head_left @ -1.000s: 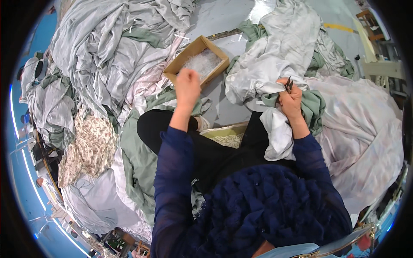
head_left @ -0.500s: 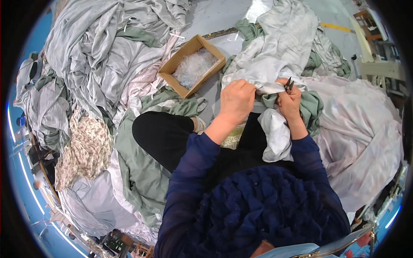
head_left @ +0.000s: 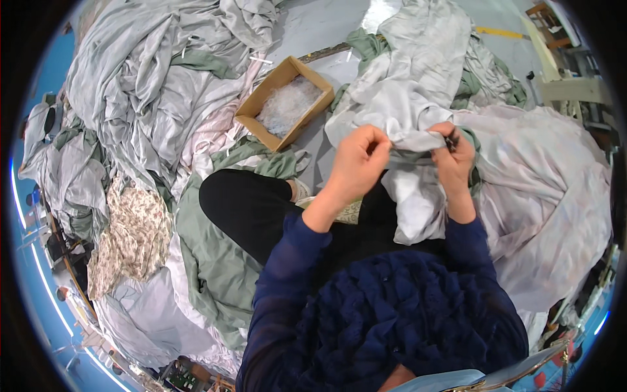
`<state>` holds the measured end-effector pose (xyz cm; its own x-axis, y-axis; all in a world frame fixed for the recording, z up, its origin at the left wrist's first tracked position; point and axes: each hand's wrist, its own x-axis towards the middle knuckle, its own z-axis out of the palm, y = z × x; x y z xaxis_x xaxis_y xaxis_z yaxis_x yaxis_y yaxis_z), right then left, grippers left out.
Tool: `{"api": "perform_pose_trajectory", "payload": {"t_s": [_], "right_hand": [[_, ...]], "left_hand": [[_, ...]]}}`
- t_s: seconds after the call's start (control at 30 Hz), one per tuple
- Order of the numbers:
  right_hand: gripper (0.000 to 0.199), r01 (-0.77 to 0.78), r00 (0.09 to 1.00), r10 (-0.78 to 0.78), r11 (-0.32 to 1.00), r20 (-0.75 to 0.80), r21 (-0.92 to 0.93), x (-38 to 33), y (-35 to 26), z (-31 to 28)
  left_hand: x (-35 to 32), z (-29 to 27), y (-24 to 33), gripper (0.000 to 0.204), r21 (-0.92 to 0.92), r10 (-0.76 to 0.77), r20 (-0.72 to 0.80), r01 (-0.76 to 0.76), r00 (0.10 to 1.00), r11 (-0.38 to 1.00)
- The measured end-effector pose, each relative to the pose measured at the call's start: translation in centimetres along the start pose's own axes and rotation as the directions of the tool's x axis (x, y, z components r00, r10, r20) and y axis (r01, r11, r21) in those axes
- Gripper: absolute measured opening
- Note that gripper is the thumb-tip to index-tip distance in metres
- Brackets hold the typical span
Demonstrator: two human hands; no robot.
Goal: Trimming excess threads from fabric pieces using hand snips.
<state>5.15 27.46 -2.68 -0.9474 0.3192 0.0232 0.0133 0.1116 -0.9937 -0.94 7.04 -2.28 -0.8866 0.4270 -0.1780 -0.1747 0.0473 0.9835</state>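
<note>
A white cloth [head_left: 421, 140] is stretched between my two hands above my lap. At its left end, my left hand [head_left: 358, 160] is closed in a pinch on the cloth's edge. My right hand [head_left: 455, 159] pinches the other end and also keeps a small dark pair of thread snips [head_left: 450, 141] against the fingers, mostly hidden now. A fold of the same pale cloth hangs down between my forearms. Beyond my hands, the rest spreads out over the floor in a long heap, with sage-green fabric [head_left: 368, 46] showing beside it.
An open cardboard box [head_left: 307, 122] with clear, tangled wispy material stands ahead to the left. Large grey fabric heaps [head_left: 144, 85] lie at left, near a floral cloth [head_left: 130, 228] and green fabric [head_left: 219, 261]. A pale pinkish pile [head_left: 542, 196] sits at right.
My left hand has turned and come slightly nearer to me. My right hand has moved a little right, and the snips' blades no longer point up in plain sight. The cloth between is pulled straighter.
</note>
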Motion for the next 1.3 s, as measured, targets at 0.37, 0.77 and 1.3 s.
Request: {"api": "perform_pose_trajectory", "payload": {"t_s": [0.37,0.77,1.3], "right_hand": [[0.04,0.108,0.993,-0.06,0.824,0.103,-0.556,-3.6,-6.0,-2.7],[0.033,0.337,0.927,-0.18,0.784,0.329,-0.521,-2.0,-5.5,1.3],[0.026,0.176,0.913,-0.033,0.931,0.406,-0.32,1.9,2.7,1.7]], "left_hand": [[-3.9,3.6,-3.6,0.012,0.216,0.363,-0.011,-0.352,0.932,0.911],[-4.9,4.4,-6.1,0.007,0.067,0.232,-0.089,-0.227,0.969,0.972],[-1.8,3.8,-5.4,0.028,0.373,0.267,-0.299,-0.145,0.916,0.916]]}}
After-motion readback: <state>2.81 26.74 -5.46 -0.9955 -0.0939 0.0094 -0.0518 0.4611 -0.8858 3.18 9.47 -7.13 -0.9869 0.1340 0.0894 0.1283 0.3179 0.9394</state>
